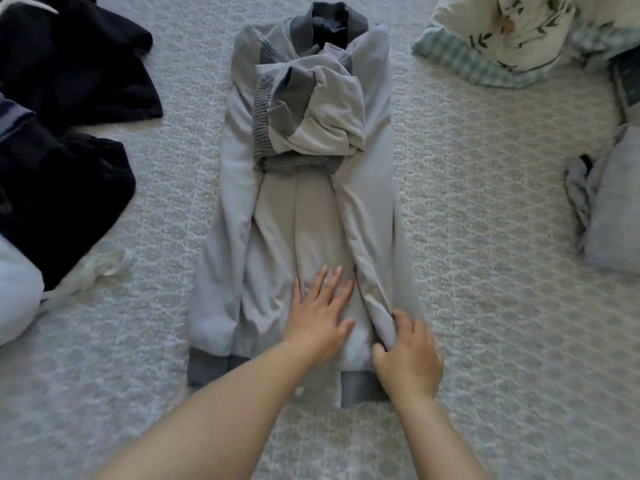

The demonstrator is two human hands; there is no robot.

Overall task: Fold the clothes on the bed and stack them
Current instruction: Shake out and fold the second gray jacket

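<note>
Jacket: we've got the grey jacket (pixel 304 188) laid lengthwise down the middle of the frame on the bed cover (pixel 485 237), collar at the top, dark hem band at the bottom by our wrists. Both sides are folded in toward the centre and the sleeves are bunched up over the chest.

Left hand: our left hand (pixel 320 313) lies flat on the beige lining at the lower centre, fingers straight and spread, just pressing, holding nothing.

Right hand: our right hand (pixel 408 355) sits just beside it, lower right of centre, fingers curled and pinching the inner edge of the right-hand flap.

Doing it well: we reckon the trick is to keep the flat palm pinning the middle while the pinching hand pulls the flap edge straight, so both sides end up parallel. That sleeve bundle looks lumpy, so flattening it before folding hem to collar would probably save a wonky stack.

Risk: padded fabric probably springs back open if we let go too soon.

Dark clothes: a heap of black clothes (pixel 69 116) waits unfolded at the upper and middle left.

Folded piece: a light blue folded item (pixel 613 209) sits at the right edge, well apart from the jacket, likely the stack's start.

Bedding: a leaf-print pillow (pixel 512 32) is at the upper right.

Containers: none that we can see, no basket or box anywhere in frame.
</note>
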